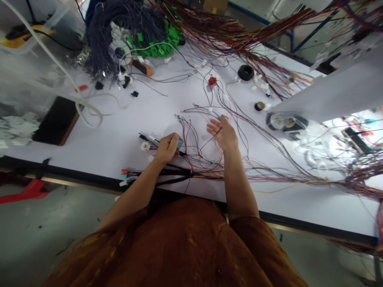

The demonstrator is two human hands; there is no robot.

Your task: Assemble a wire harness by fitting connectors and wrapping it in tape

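My left hand (166, 148) is closed on a light-blue connector (180, 144) that shows at its fingertips, with wires running off toward the right. My right hand (224, 133) is raised over the wires, fingers apart and palm partly turned up; a thin dark wire passes by its fingers, and I cannot make out anything gripped. Below both hands runs a wire harness (206, 175) with black-sleeved branches on its left. White connectors (145, 146) lie beside my left hand. Loose wires with metal terminals (178, 116) spread between the hands. Farther back sits a red connector (212, 81) with wires in it.
Grey wires with green connectors (161, 44) are heaped at the back left, near an orange-black cutter (141, 67). Black tape (245, 72) lies at the back right. A dark flat box (56, 120) rests at left. The table's edge (89, 176) runs before me.
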